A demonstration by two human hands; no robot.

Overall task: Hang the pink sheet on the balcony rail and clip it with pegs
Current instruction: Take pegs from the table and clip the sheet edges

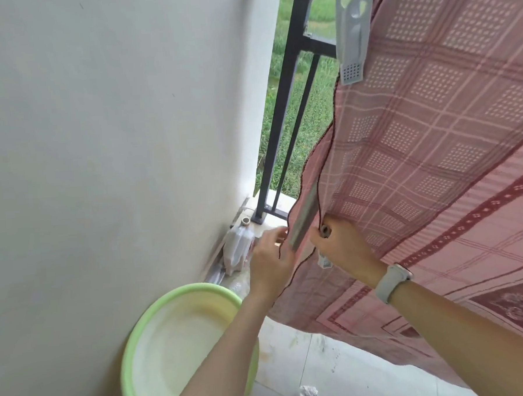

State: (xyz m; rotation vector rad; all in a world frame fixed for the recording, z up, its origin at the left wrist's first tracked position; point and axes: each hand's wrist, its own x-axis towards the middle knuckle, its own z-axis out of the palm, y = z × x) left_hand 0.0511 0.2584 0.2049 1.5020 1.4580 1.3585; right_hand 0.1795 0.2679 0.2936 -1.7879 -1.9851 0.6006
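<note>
Balcony corner noted: pale plastered wall [100, 145] on the left, tiled floor [339, 372] below, grass visible beyond the dark metal rail [283, 112].

Left hand [269, 258] is seen low at the sheet's edge, fingers partly curled and loosely spread; contact with the dark hem appears likely, but a firm grip cannot be confirmed. Right hand [338, 245], a pale watch [392, 282] on its wrist, is closed in a pinch on the hem just beside the left hand. A small white peg [324, 261] is seen under the right palm, apparently held there as well; how it is gripped cannot be told.

The pink sheet [433, 146] is draped over the rail and falls towards the person, its left edge running down directly into both hands. One large grey peg [353, 32] is already clamped on the upper part of that edge near the rail top.

Handling judged as follows: cloth is thin, soft and limp, light unless damp, and liable to slide on the smooth rail. The stitched hem is the soundest place to be held, since it resists stretching. A blurred grey strip lies between the hands; its nature cannot be determined.

Further out, a green basin [159, 348] stands on the floor against the wall, with a plastic bottle [238, 247] in the corner behind it.
</note>
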